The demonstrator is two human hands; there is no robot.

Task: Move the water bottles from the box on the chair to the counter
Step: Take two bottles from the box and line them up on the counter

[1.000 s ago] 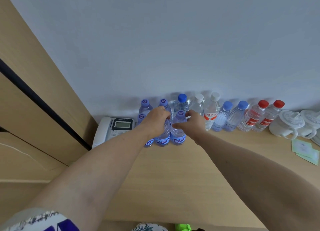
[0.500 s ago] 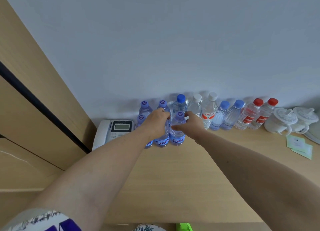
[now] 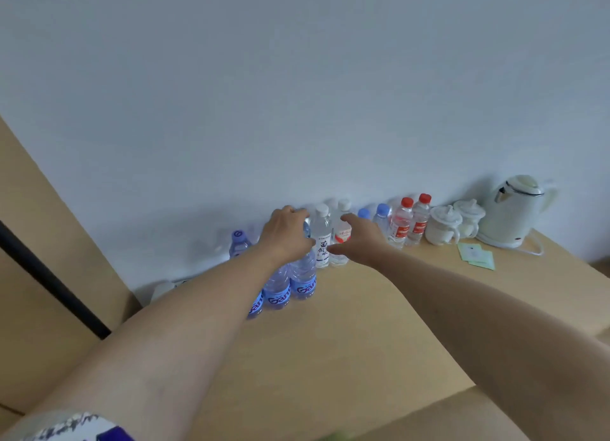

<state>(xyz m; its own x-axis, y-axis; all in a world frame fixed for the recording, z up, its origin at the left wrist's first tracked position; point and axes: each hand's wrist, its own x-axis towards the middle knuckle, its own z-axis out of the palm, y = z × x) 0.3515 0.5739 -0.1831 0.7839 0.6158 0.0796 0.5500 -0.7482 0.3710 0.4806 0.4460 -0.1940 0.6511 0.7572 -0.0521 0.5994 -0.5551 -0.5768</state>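
Presently: blue-labelled water bottles upright on the desk, clustered just left of the white-capped bottles. Left hand curled over the cluster's tops; whether it grips one, cannot tell. Right hand loose, fingers relaxed, beside the white-capped bottles. Red-capped bottles, lidded cups, kettle further right.

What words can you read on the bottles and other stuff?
"Gan", cut off by the bottle's curve: blue label of the front water bottle.
Black Chinese characters on the white-capped bottle: too blurred to read.
White print on the red-capped bottles' labels: too small.
Green cards: too small.
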